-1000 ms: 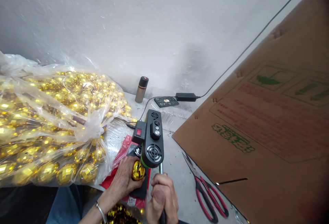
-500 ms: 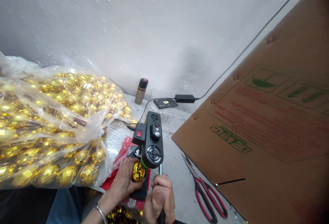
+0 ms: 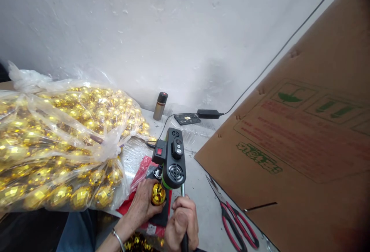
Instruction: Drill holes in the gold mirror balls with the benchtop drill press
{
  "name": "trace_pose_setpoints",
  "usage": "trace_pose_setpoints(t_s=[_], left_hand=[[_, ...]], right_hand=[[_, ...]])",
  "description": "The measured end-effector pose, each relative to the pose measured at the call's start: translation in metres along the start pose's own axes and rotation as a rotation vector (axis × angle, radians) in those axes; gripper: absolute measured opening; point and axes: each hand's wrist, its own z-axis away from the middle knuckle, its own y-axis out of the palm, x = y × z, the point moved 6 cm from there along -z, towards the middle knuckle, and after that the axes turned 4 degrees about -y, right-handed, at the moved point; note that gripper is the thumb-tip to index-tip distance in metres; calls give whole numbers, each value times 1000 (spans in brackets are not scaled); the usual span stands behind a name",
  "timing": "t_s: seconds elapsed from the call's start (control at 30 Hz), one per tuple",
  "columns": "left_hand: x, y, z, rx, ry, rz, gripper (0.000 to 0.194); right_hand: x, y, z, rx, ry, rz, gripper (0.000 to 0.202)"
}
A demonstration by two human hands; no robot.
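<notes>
A shiny gold faceted ball (image 3: 158, 195) is gripped between the thumb and fingers of my left hand (image 3: 142, 202), just left of the machine's front end. That machine is a small black drill press (image 3: 175, 159), with a red switch on a box at its left side and vent grilles on top. My right hand (image 3: 183, 221) is wrapped round its metal lever handle (image 3: 182, 189), whose dark grip shows below the fist. Any drill bit is hidden under the machine's head. The dark base rests on a red plastic sheet (image 3: 143, 163).
Clear plastic bags of gold balls (image 3: 78, 200) fill the left side. Red-handled scissors (image 3: 235, 221) lie on the right, beside a large cardboard box (image 3: 291, 128). Behind the machine are a bottle (image 3: 160, 106), a dark patterned card-like slab (image 3: 187, 119) and a black power adapter (image 3: 208, 113) with its cord.
The view has shifted slightly, so everything sits a little lower and mostly further right. Both hands keep their holds on the gold ball and the lever handle.
</notes>
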Motion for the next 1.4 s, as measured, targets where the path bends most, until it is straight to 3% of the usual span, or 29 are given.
trace_pose_setpoints(t_s=[0.1, 0.2, 0.3, 0.43, 0.6, 0.67, 0.77, 0.9, 1.0, 1.1, 1.23, 1.33, 1.4], left_hand=[[-2, -2, 0, -17, 12, 6, 35], [-2, -1, -2, -20, 5, 12, 38], [-2, 0, -2, -22, 9, 15, 43], [7, 1, 17, 16, 79, -6, 54], [20, -18, 56, 89, 331, -171, 102], [20, -38, 54, 22, 388, -272, 91], [14, -72, 25, -92, 346, -540, 43], [14, -109, -16, -16, 135, -888, 41], [18, -129, -20, 78, 45, -982, 40], [22, -138, -15, 158, -46, -1016, 39], [22, -133, -16, 234, -112, -1009, 60], [18, -125, -20, 184, -70, -852, 47], [15, -120, -20, 101, -17, -628, 40]], right_hand=[[-1, 3, 5, 30, -15, 2, 34], [3, 4, 2, -25, -13, -4, 36], [9, 3, -16, -63, 40, -31, 37], [17, 2, -47, 58, 98, -101, 34], [21, -1, -52, 73, 60, -96, 34], [20, 0, -47, 64, 54, -89, 34], [18, 0, -40, 79, 67, -80, 34], [14, -1, -35, 115, 90, -70, 34], [14, -2, -33, 108, 83, -75, 34], [12, -2, -32, 87, 90, -88, 34], [12, -1, -29, 86, 91, -91, 34], [10, -2, -27, 82, 152, -70, 34], [10, -2, -29, 90, 190, -57, 34]])
